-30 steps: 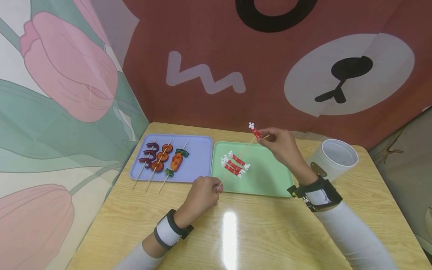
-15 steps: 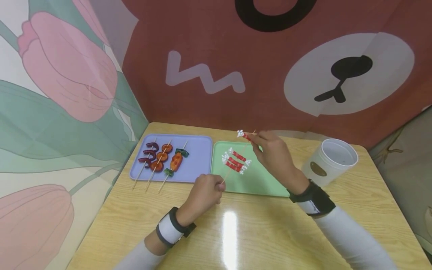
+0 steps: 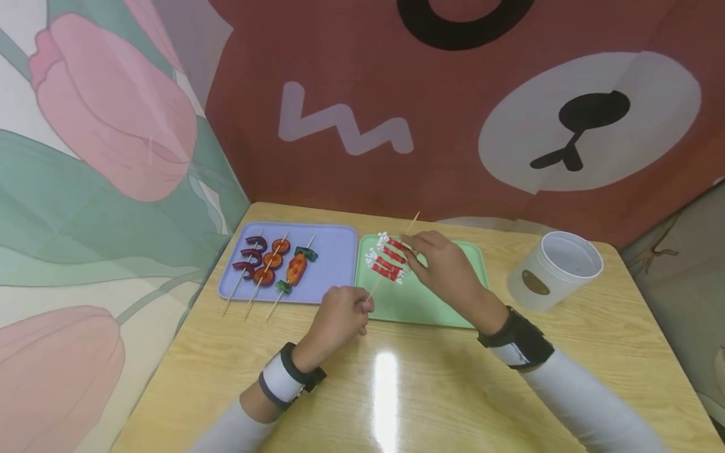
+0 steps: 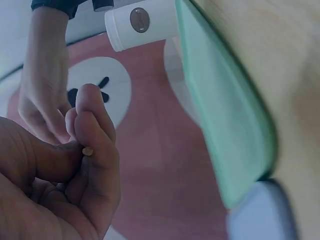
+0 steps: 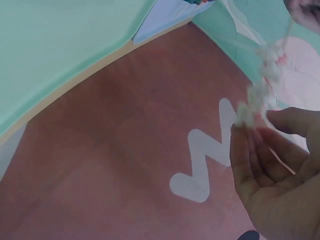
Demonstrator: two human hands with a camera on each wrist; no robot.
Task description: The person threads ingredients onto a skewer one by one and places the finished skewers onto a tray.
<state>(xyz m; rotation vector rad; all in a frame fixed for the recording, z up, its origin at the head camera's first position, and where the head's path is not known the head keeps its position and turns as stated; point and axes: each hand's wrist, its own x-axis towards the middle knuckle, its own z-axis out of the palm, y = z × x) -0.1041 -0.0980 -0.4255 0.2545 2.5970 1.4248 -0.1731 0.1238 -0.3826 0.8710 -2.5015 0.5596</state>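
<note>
A bamboo skewer (image 3: 415,219) slants above the green tray (image 3: 430,311), threaded with several red pieces with white knobbed ends (image 3: 387,269), like small toy bones wrapped in red. My left hand (image 3: 341,318) pinches its lower end between thumb and fingers; the left wrist view shows the skewer's cut end (image 4: 87,151) poking out there. Up at the topmost red-and-white piece, the thumb and fingers of my right hand (image 3: 447,267) pinch its right end. In the right wrist view the row of pieces (image 5: 257,95) runs up from those fingertips, blurred.
On the left, a purple tray (image 3: 334,264) bears three toy food skewers (image 3: 296,269), their sticks overhanging its front edge. A white tub (image 3: 552,270) stands on the right of the wooden table (image 3: 442,390). Printed cloth (image 3: 442,163) hangs close behind.
My right hand has brought another red-and-white piece left and down onto the skewer's upper part, beside the others. The skewer's tip now sticks out above it. My left hand has barely moved.
</note>
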